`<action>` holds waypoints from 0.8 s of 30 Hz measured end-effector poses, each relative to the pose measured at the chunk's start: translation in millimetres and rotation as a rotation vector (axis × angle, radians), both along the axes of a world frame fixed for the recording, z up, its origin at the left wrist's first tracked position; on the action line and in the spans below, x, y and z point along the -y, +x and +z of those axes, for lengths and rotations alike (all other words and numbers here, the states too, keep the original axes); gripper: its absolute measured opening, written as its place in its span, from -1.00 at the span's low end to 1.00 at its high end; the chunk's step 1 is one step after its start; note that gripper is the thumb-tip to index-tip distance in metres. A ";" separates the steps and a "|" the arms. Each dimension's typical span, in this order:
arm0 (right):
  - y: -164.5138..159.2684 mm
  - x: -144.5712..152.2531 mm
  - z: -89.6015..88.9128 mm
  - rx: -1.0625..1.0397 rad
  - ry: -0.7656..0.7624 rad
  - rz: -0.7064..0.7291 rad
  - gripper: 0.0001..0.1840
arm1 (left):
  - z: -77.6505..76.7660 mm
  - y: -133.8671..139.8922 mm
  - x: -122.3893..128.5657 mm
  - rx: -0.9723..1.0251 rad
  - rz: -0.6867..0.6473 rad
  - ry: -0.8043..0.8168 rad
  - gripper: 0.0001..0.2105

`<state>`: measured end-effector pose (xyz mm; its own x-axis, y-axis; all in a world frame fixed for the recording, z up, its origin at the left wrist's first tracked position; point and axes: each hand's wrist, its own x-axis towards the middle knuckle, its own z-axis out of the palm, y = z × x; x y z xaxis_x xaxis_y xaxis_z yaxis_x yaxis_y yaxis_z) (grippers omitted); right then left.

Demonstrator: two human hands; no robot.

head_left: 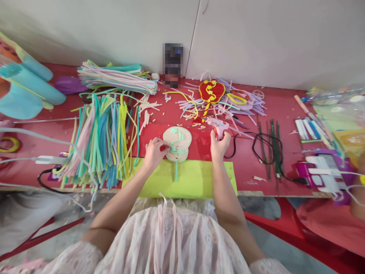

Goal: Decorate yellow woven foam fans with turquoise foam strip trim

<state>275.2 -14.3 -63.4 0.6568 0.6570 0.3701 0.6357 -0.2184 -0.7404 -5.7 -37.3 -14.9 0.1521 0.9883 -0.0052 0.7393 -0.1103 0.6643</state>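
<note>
A small fan made of pipe cleaners (182,142) lies on the table, pale pink with a mint-green rim, green flowers and a green handle (176,172). At its left edge my left hand (155,151) is closed, thumb and fingertips pinching it beside a green flower. Whether a small piece is also between those fingertips cannot be made out. To the right of the fan, my right hand (220,144) is wrapped round a pink glue gun (218,125), whose nozzle points up and left. A yellow-green mat (199,179) lies under the fan's handle.
Bundles of pastel pipe cleaners (97,140) cover the left of the red table (245,167). A red and yellow fan (211,91) lies at the back among lilac pipe cleaners. A black cable (256,146) loops at right near dark green stems (275,148). A phone-like object (173,62) leans on the wall.
</note>
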 end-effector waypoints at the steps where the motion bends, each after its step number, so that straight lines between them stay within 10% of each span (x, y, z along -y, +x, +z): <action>1: 0.0 0.0 0.0 0.003 0.005 0.001 -0.50 | 0.1 1.1 0.5 0.002 -0.003 -0.002 -0.92; 24: 1.0 0.1 -3.7 0.003 0.012 -0.008 -0.50 | -1.0 20.0 -24.0 0.000 -0.042 0.052 -0.92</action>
